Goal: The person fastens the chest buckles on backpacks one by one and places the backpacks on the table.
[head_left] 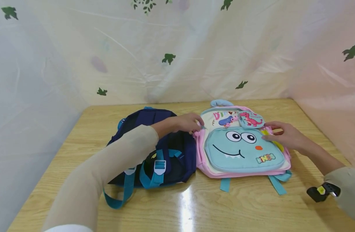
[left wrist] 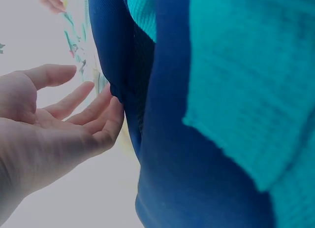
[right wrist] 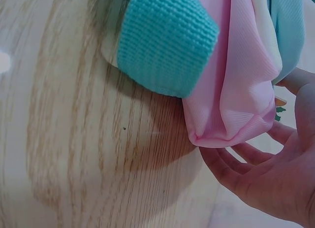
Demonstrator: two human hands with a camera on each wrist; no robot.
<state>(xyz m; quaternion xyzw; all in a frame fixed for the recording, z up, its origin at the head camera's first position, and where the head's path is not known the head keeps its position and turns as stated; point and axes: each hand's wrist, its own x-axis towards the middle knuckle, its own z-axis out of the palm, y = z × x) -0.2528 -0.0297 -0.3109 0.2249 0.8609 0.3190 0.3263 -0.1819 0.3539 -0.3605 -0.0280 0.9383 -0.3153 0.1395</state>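
Observation:
A pink and light blue backpack (head_left: pixel 244 151) with a cartoon face lies front up on the right side of the table. To its left rests a navy backpack (head_left: pixel 181 158), its teal straps (head_left: pixel 150 180) facing up. My left hand (head_left: pixel 185 123) is between the two bags, at the pink one's upper left edge. In the left wrist view its loosely bent fingers lie against navy fabric (left wrist: pixel 110 41). At the pink bag's right side, my right hand (head_left: pixel 288 136) touches the edge with extended fingers, seen beside the pink fabric (right wrist: pixel 246 90) in the right wrist view.
Both bags lie on a wooden table (head_left: pixel 212 209). A pale curtain (head_left: pixel 131 64) with green leaf prints hangs along its back and sides. One teal strap loop (head_left: pixel 117 203) trails toward the front, and short strap ends (head_left: pixel 278 185) stick out below the pink bag.

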